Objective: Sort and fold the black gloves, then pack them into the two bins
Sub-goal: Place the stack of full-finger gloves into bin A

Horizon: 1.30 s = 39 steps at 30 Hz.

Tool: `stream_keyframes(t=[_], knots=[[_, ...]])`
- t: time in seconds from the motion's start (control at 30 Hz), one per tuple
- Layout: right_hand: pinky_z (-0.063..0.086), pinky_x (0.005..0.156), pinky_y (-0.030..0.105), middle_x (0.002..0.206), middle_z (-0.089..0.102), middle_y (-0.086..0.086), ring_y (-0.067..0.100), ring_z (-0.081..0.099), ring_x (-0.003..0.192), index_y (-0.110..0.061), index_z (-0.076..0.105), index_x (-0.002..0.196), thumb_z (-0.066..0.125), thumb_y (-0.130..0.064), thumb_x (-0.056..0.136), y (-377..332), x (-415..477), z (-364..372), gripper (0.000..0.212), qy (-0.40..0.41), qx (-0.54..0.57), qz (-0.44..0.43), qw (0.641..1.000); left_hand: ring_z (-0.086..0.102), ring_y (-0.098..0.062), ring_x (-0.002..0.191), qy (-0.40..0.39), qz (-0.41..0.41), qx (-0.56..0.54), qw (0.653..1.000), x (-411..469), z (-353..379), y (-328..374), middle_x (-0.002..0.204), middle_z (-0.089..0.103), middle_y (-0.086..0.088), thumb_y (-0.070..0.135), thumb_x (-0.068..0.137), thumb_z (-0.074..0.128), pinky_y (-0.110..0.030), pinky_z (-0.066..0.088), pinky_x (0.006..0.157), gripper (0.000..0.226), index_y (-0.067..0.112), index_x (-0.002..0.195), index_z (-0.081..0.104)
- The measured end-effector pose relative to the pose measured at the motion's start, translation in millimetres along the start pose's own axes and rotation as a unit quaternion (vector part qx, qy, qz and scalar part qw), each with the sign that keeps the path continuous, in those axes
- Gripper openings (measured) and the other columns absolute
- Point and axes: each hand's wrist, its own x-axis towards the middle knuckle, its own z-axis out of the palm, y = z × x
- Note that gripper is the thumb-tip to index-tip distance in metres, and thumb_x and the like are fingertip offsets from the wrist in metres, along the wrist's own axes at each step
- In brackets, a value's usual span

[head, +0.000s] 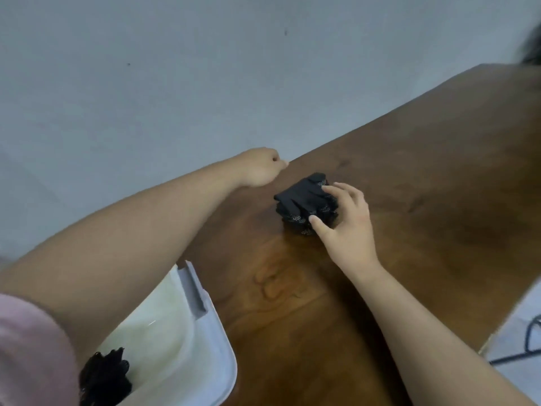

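While the right hand (348, 230) grips folded gloves (298, 200), an arm (131, 230) half-hides the bin (227, 361).

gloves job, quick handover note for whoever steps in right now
Left hand: curled in a fist at the table's far edge, holding nothing that shows.
Right hand: grips the folded glove stack on the table.
Done: some black gloves lie in the white bin.
Left: pack this stack into a bin. Only one bin is in view.

right hand (345, 227) grips folded gloves (306, 203) | left hand (262, 168) fisted | bin (187, 341) near
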Motion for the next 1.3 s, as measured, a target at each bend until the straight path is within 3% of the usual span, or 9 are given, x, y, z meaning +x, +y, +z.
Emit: stream_keyframes(t=[0.2,0.27,0.37,0.53,0.67,0.77,0.97,1.17,1.3], knots=[[0.035,0.096,0.006,0.136,0.052,-0.018,0.006,0.048,0.128,-0.032,0.071,0.127,0.085,-0.032,0.089,24.1,0.4,-0.4,0.041,-0.009,-0.032,-0.011,0.999,0.062,-0.017,0.080,-0.110,-0.097,-0.169,0.975,58.6,34.2,12.8,0.103,0.073,0.002,0.075,0.103,0.035,-0.031,0.049,0.067,0.069,0.016,0.115,0.069],[0.035,0.093,0.005,0.132,0.054,-0.018,0.007,0.051,0.125,-0.032,0.072,0.123,0.086,-0.032,0.087,26.3,0.6,1.3,0.039,-0.007,-0.037,-0.010,0.999,0.070,-0.020,0.076,-0.147,-0.105,-0.181,0.967,68.3,50.9,12.6,0.094,0.078,0.001,0.080,0.099,0.036,-0.035,0.055,0.073,0.075,0.016,0.109,0.073],[0.046,0.092,0.016,0.127,0.055,-0.017,0.011,0.058,0.120,-0.031,0.073,0.120,0.086,-0.031,0.085,30.5,0.9,4.8,0.037,0.005,-0.038,-0.012,0.999,0.080,-0.030,0.092,-0.166,-0.118,-0.223,0.953,80.5,72.7,9.9,0.100,0.082,-0.006,0.086,0.090,0.049,-0.050,0.061,0.098,0.081,0.015,0.115,0.076],[0.051,0.085,0.024,0.122,0.056,-0.019,0.006,0.061,0.108,-0.033,0.073,0.119,0.086,-0.034,0.086,34.6,1.9,6.6,0.036,0.008,-0.054,-0.002,0.999,0.079,-0.027,0.091,-0.136,-0.132,-0.155,0.970,86.9,87.5,4.6,0.099,0.082,-0.002,0.107,0.062,0.040,-0.047,0.059,0.099,0.103,0.024,0.110,0.078],[0.055,0.083,0.027,0.119,0.060,-0.020,0.003,0.065,0.100,-0.033,0.073,0.118,0.087,-0.034,0.086,35.7,2.4,6.7,0.035,0.001,-0.057,0.018,0.998,0.072,-0.027,0.096,-0.113,-0.128,-0.054,0.984,82.9,90.0,14.3,0.107,0.075,-0.006,0.102,0.079,0.027,-0.041,0.053,0.101,0.102,0.017,0.113,0.071],[0.057,0.084,0.033,0.118,0.061,-0.019,0.005,0.066,0.099,-0.033,0.074,0.119,0.087,-0.034,0.087,35.5,2.5,6.4,0.035,-0.003,-0.065,0.028,0.998,0.073,-0.028,0.091,-0.123,-0.148,-0.085,0.978,83.0,92.1,15.9,0.103,0.074,-0.007,0.099,0.081,0.034,-0.037,0.056,0.093,0.100,0.012,0.116,0.067],[0.055,0.080,0.033,0.114,0.061,-0.019,0.004,0.066,0.095,-0.034,0.073,0.116,0.087,-0.034,0.086,36.0,3.3,6.1,0.033,0.000,-0.067,0.045,0.997,0.074,-0.015,0.062,-0.138,-0.155,-0.186,0.960,83.4,94.4,22.6,0.087,0.076,-0.003,0.080,0.095,0.050,-0.022,0.052,0.052,0.068,0.015,0.104,0.068],[0.051,0.079,0.016,0.118,0.060,-0.021,0.002,0.066,0.099,-0.032,0.073,0.118,0.079,-0.021,0.092,34.6,5.5,4.5,0.029,0.001,-0.047,0.048,0.998,0.075,-0.025,0.091,-0.052,-0.117,-0.198,0.972,74.8,87.4,18.3,0.104,0.077,-0.005,0.093,0.085,0.043,-0.041,0.059,0.092,0.086,0.017,0.110,0.073],[0.057,0.092,0.021,0.122,0.058,-0.025,-0.003,0.061,0.113,-0.035,0.071,0.121,0.061,-0.009,0.099,18.9,-3.4,-2.3,0.035,0.002,0.030,0.055,0.998,0.067,-0.023,0.101,0.059,-0.077,-0.155,0.983,47.5,63.6,9.9,0.107,0.070,0.001,0.085,0.095,0.038,-0.040,0.051,0.090,0.076,0.016,0.115,0.063]])
